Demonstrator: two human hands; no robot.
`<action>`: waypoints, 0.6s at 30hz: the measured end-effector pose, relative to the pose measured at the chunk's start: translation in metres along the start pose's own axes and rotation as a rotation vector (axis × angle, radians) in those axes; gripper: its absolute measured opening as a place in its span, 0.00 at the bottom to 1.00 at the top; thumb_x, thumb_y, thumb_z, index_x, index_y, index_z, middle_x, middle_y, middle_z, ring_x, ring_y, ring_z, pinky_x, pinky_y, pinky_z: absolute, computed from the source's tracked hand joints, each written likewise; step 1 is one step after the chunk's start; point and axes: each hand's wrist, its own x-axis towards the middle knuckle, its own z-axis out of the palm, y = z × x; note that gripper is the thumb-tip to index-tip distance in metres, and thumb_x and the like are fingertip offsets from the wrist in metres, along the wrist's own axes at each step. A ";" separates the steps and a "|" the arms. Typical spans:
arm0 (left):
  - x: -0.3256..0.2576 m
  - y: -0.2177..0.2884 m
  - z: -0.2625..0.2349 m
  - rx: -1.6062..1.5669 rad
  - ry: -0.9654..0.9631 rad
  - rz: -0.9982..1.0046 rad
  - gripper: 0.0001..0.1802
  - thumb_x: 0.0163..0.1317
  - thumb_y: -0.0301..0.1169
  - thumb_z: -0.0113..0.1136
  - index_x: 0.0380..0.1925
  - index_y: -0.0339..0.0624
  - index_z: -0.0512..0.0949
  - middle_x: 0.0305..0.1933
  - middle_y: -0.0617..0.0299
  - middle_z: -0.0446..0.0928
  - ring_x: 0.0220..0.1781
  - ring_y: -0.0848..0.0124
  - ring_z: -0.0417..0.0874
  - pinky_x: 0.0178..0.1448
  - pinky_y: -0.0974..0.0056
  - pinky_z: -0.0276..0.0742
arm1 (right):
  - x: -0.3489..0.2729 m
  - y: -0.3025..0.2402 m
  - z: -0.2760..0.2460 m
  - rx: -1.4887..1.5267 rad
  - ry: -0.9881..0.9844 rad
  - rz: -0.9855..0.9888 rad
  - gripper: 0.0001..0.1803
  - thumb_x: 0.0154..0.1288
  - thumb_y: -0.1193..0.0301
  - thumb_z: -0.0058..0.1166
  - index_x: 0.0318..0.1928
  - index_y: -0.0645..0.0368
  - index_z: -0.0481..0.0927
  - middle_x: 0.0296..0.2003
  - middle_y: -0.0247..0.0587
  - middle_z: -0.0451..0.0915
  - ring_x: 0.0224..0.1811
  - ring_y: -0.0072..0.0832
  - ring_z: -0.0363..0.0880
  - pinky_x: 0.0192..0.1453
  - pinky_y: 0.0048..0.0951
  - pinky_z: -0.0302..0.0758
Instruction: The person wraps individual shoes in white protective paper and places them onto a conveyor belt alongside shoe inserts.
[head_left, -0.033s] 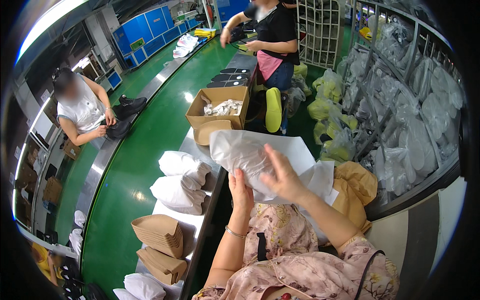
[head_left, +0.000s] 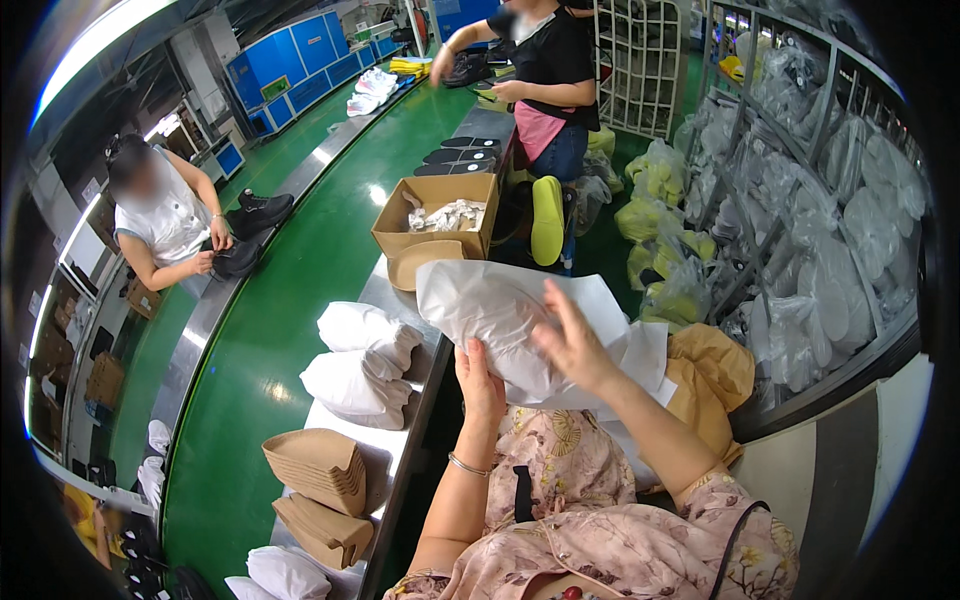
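Observation:
A white paper-wrapped bundle (head_left: 470, 310) is held up in front of me, its near end rounded and creased. My left hand (head_left: 482, 385) grips its lower edge, thumb on the front face and the other fingers hidden behind. Over the paper's right part, my right hand (head_left: 578, 345) has its fingers spread and slightly blurred, close to the surface; whether it touches is hard to tell. Loose sheets of white paper (head_left: 645, 360) lie beneath and to the right. What the wrapping contains is hidden.
Left of me, wrapped white bundles (head_left: 355, 385) and stacked brown card forms (head_left: 315, 465) sit along the green conveyor's (head_left: 240, 400) metal edge. Ahead stand a cardboard box (head_left: 430, 238) and a yellow-green sole (head_left: 547, 220). Crumpled brown paper (head_left: 705, 370) lies right. Two co-workers (head_left: 555, 70) stand farther off.
My right hand has lifted slightly up and to the right, its fingers spreading. The bundle has shifted a little. The far co-worker's outstretched hand has moved left, away from dark shoes.

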 end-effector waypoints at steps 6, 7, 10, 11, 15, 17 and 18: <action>-0.005 0.002 -0.002 0.097 -0.046 -0.041 0.36 0.62 0.52 0.49 0.60 0.37 0.57 0.60 0.54 0.64 0.61 0.62 0.67 0.65 0.57 0.61 | -0.006 0.033 0.022 0.765 0.039 0.514 0.21 0.71 0.56 0.38 0.37 0.63 0.75 0.34 0.30 0.75 0.37 0.18 0.69 0.45 0.21 0.67; -0.007 0.004 -0.006 0.124 -0.059 -0.074 0.44 0.56 0.59 0.52 0.61 0.37 0.55 0.61 0.54 0.63 0.62 0.61 0.66 0.66 0.56 0.60 | -0.012 0.038 0.024 0.791 0.044 0.519 0.21 0.70 0.57 0.39 0.37 0.62 0.76 0.34 0.28 0.75 0.36 0.17 0.69 0.43 0.19 0.67; -0.020 0.005 -0.016 0.075 -0.199 -0.140 0.51 0.48 0.64 0.55 0.62 0.37 0.54 0.62 0.54 0.62 0.63 0.61 0.64 0.66 0.56 0.60 | -0.014 0.039 0.021 0.882 0.032 0.572 0.19 0.69 0.57 0.42 0.36 0.60 0.77 0.32 0.28 0.76 0.34 0.16 0.70 0.41 0.18 0.68; -0.025 0.001 -0.019 0.094 -0.179 -0.148 0.58 0.41 0.67 0.57 0.62 0.36 0.53 0.62 0.54 0.62 0.63 0.60 0.64 0.66 0.55 0.60 | -0.013 0.034 0.020 0.914 0.024 0.597 0.19 0.69 0.57 0.43 0.36 0.60 0.78 0.31 0.28 0.77 0.33 0.16 0.71 0.41 0.18 0.68; -0.039 0.012 -0.013 0.038 -0.215 -0.199 0.60 0.37 0.68 0.59 0.62 0.35 0.53 0.62 0.53 0.62 0.63 0.59 0.64 0.65 0.54 0.61 | -0.015 0.016 0.019 1.151 -0.085 0.704 0.17 0.67 0.57 0.46 0.39 0.59 0.77 0.34 0.32 0.79 0.35 0.19 0.75 0.42 0.21 0.72; -0.037 0.026 -0.016 0.027 -0.326 -0.287 0.61 0.36 0.68 0.59 0.62 0.35 0.53 0.62 0.52 0.62 0.63 0.59 0.65 0.65 0.54 0.62 | -0.017 0.008 0.013 1.223 -0.126 0.768 0.17 0.67 0.58 0.45 0.42 0.59 0.75 0.37 0.33 0.78 0.38 0.20 0.75 0.43 0.22 0.72; -0.040 0.031 -0.006 0.051 -0.373 -0.277 0.61 0.36 0.68 0.60 0.62 0.35 0.53 0.61 0.52 0.62 0.62 0.59 0.65 0.65 0.54 0.62 | -0.018 0.003 0.009 1.257 -0.143 0.800 0.17 0.67 0.58 0.45 0.43 0.59 0.75 0.39 0.33 0.78 0.39 0.21 0.75 0.44 0.23 0.73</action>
